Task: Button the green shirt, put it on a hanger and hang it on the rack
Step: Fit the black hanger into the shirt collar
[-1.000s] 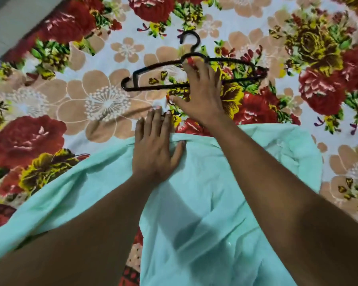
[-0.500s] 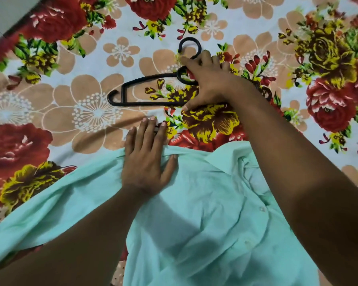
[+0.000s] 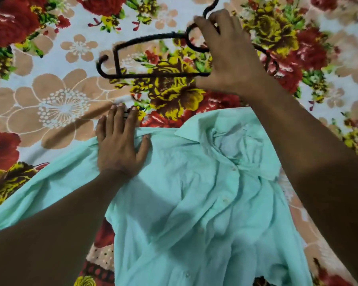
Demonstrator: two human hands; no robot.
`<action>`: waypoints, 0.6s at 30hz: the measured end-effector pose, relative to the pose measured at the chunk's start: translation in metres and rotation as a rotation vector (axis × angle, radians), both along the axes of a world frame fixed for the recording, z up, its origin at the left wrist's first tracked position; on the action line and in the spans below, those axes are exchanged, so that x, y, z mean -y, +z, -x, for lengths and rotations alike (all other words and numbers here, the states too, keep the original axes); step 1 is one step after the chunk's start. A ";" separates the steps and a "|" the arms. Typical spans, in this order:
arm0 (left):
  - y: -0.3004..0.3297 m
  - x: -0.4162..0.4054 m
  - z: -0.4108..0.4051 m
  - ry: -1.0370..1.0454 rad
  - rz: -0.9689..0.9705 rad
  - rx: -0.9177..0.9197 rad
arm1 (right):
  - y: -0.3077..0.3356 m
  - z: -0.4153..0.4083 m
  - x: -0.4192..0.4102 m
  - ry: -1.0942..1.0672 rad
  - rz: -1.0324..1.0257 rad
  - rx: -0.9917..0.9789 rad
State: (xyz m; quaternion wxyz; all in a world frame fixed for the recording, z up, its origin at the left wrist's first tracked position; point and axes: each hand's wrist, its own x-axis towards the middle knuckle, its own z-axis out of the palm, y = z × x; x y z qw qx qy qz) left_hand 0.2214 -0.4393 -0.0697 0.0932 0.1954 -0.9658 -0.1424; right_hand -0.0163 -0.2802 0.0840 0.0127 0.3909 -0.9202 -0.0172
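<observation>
The pale green shirt (image 3: 194, 193) lies front-up on the floral bedsheet, its placket closed with small white buttons and its collar toward the far side. My left hand (image 3: 120, 145) lies flat with straight fingers on the shirt's left shoulder edge. Beyond the collar, my right hand (image 3: 229, 52) grips the black plastic hanger (image 3: 145, 56) at its neck, just under the hook. The hanger's left arm sticks out to the left; its right arm is mostly hidden behind my hand and wrist.
A bright floral bedsheet (image 3: 60, 96) covers the whole surface around the shirt. The shirt's left sleeve (image 3: 39, 193) trails off toward the lower left under my forearm. No rack is in view.
My right hand closed on the hanger's neck and has drawn it nearer to the shirt collar, tilting it. The left hand has stayed flat on the shoulder. More of the shirt front shows.
</observation>
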 end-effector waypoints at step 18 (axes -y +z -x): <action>0.082 -0.161 0.040 0.149 -0.707 0.120 | 0.032 -0.087 -0.225 -0.262 -0.133 -0.181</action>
